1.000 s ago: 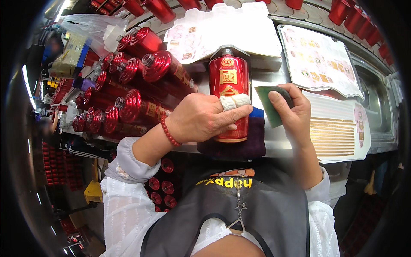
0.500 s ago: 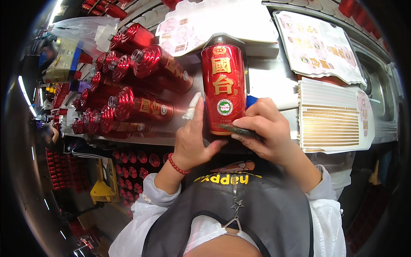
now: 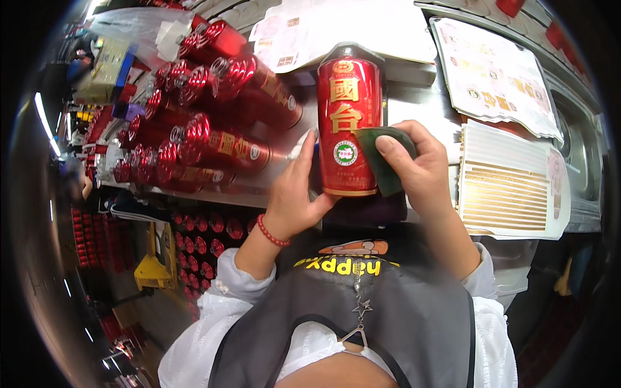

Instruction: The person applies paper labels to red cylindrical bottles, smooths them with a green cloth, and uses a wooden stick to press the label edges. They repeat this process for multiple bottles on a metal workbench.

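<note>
A red bottle (image 3: 349,123) with gold lettering and a round green-and-white emblem lies in front of me, neck pointing away. My left hand (image 3: 294,187) steadies it, fingers along its left side and thumb by the base; a white wrapping covers one finger. In my right hand (image 3: 417,161) is a thin dark green flat pad (image 3: 387,158), pinched between thumb and fingers. The pad's edge touches the bottle's right side, beside the emblem. Beneath the bottle sits a dark holder, mostly hidden.
Several more red bottles (image 3: 223,145) lie at the left of the metal table. White label sheets (image 3: 362,32) are behind the bottle, with more printed sheets (image 3: 498,74) and a gold-striped sheet (image 3: 508,184) to the right. A metal sink (image 3: 579,142) borders the far right.
My right hand has lifted from the bottle's base to its right side, turning the green pad more upright. My left hand stays at the bottle's left. The view has shifted slightly.
</note>
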The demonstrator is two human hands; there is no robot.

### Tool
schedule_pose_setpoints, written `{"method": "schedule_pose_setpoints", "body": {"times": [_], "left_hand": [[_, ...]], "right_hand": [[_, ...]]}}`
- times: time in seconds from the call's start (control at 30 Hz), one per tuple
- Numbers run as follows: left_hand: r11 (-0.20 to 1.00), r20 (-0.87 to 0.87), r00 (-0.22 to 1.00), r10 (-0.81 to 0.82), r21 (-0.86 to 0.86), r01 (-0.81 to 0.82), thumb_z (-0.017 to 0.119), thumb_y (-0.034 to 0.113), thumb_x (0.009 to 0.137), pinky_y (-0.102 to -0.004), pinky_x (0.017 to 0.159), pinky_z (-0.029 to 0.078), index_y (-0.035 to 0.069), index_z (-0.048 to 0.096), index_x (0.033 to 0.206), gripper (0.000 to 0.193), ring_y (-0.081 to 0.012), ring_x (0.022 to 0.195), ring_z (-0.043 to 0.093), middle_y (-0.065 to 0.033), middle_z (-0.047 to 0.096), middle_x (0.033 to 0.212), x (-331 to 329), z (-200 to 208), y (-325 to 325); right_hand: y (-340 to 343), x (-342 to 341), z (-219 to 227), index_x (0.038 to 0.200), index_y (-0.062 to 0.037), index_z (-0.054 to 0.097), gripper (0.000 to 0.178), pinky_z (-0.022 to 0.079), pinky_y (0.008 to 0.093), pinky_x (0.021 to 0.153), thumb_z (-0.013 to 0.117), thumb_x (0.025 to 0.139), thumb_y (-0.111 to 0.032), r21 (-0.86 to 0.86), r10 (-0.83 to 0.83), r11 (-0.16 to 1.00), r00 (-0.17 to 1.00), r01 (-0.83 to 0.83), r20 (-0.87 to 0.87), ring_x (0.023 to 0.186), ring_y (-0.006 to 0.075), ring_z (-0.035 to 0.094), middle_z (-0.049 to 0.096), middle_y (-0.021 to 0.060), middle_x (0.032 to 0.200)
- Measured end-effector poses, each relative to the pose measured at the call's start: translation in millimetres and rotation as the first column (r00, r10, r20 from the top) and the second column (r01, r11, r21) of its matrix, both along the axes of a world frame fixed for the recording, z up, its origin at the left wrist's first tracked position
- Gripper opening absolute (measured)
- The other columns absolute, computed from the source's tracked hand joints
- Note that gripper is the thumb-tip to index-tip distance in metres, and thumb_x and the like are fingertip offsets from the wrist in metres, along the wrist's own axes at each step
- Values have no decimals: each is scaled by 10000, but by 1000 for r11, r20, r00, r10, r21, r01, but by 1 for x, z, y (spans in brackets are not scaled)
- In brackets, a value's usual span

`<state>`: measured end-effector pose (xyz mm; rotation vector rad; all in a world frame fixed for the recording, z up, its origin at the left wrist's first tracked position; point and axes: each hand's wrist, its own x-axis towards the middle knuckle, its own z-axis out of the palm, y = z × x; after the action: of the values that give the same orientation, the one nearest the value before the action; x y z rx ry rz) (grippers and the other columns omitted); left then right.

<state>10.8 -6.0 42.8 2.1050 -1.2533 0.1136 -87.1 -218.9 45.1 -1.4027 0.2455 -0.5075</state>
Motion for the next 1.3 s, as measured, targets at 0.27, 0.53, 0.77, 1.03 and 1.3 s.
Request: {"method": "schedule_pose_setpoints", "body": {"times": [0.27,0.53,0.77,1.03,1.3], "left_hand": [[999,218,976,2,42,-11,862,390,745,-418,868,574,-45,384,1519,1009,-397,1154,655,-298,571,1368,-5,30,-13],[991,172,984,36,117,-57,858,418,752,-410,831,578,-105,426,1466,984,-403,1045,690,-322,606,1282,-6,25,-11],[991,281,957,66,95,-96,854,497,730,-382,670,570,-122,466,1426,1009,-335,783,708,-270,660,1063,-10,31,-15],[985,94,986,140,89,-148,876,493,715,-419,817,583,-91,472,1436,1012,-391,1014,697,-279,645,1222,-14,24,-15],[993,-42,999,0,121,5,801,522,781,-439,792,568,-44,440,1484,973,-402,938,684,-269,625,1194,6,14,-1]], "right_hand": [[17,-10,7,1042,-57,701,233,483,384,712,785,826,-83,-708,-34,639,930,301,365,773,275,600,643,90,874],[5,-12,10,968,8,632,183,473,238,601,666,1003,-168,19,-107,994,991,108,-75,671,61,559,644,0,772],[19,8,31,922,4,606,214,491,357,615,683,958,-193,-421,-170,902,975,97,-140,621,215,593,635,134,720],[12,15,59,912,-9,648,120,506,404,594,703,894,-114,-611,19,786,992,-90,-121,622,334,637,650,165,744],[-2,-22,58,983,-65,719,283,448,379,700,820,719,-53,-867,324,483,945,-119,51,774,238,590,579,49,805]]}}
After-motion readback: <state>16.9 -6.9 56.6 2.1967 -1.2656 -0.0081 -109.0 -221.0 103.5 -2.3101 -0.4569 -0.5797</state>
